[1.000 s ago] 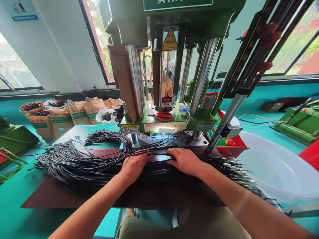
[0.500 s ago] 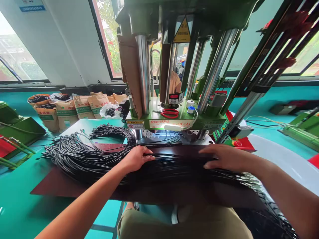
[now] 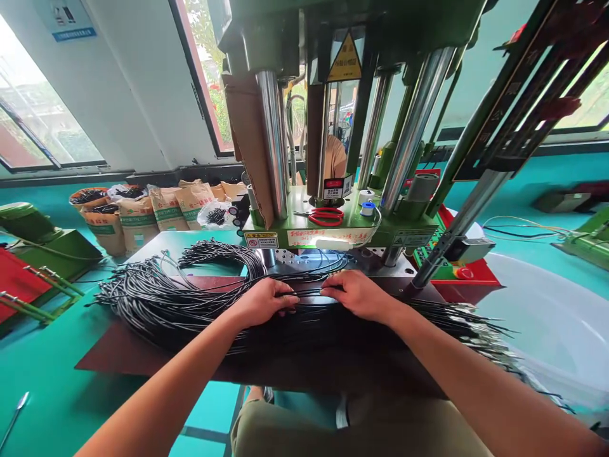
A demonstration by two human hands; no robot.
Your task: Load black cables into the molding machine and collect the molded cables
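Observation:
A thick bundle of black cables (image 3: 162, 308) lies across a dark red board (image 3: 111, 352) in front of me. My left hand (image 3: 266, 301) is closed, thumb and fingers pinching a few strands at the bundle's upper edge. Just to its right, my right hand (image 3: 354, 293) pinches the same strands, leaving a short stretch of cable between the hands. Past my right forearm, the cables fan out into pale metallic-looking ends. Behind the hands stands a green press machine (image 3: 304, 219), with more cables leading under its lit lower plate.
Red-handled scissors (image 3: 326, 217) rest on the machine's ledge. A red control box (image 3: 476, 276) with a stop button and a large white tub (image 3: 547, 317) are at the right. Several paper sacks (image 3: 137, 222) stand by the wall. A thin metal tool (image 3: 16, 416) lies at lower left.
My right hand has moved left, from open over the right part of the bundle to a pinch close to my left hand. The view has shifted slightly.

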